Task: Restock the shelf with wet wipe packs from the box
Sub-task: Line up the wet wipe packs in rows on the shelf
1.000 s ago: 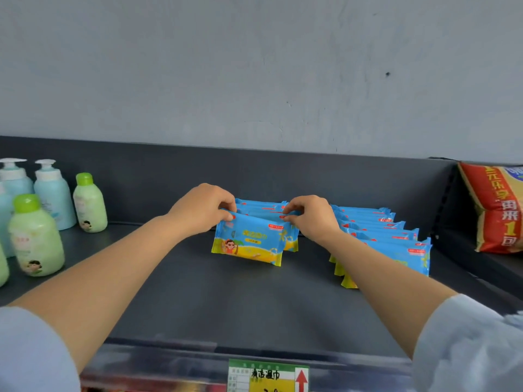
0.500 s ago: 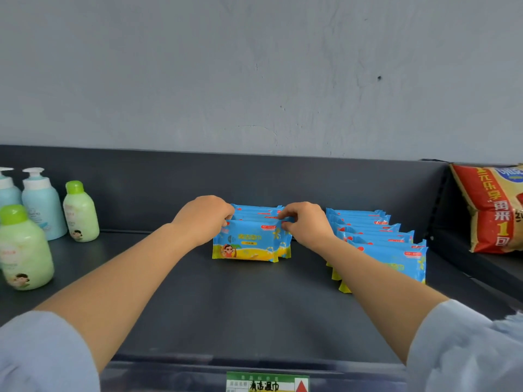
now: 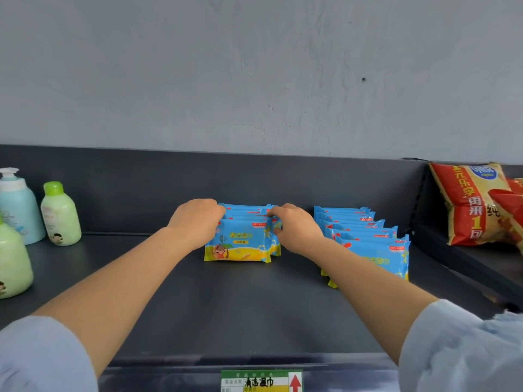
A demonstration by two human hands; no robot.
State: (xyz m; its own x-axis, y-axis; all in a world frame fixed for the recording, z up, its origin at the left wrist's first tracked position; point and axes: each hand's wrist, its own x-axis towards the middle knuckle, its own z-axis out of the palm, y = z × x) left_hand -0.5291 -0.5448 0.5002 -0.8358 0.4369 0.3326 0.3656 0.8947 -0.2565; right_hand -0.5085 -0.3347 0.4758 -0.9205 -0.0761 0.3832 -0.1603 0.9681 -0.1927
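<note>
While left hand and right hand pinch its top corners, fingers curled, the front pack stands upright midway on the shelf, heading the left row. 2 rows up, right row longer; likely more to add, remaining stock unseen.

1 view here, worn on the person's head, wide-angle, facing forward and a little down onto the dark shelf. Grey wall fills the upper part, dead ahead. It's close in: both bare forearms stretch from the lower corners to the wet wipe packs mid-frame, and the shelf's price label is cut by the bottom border.
</note>
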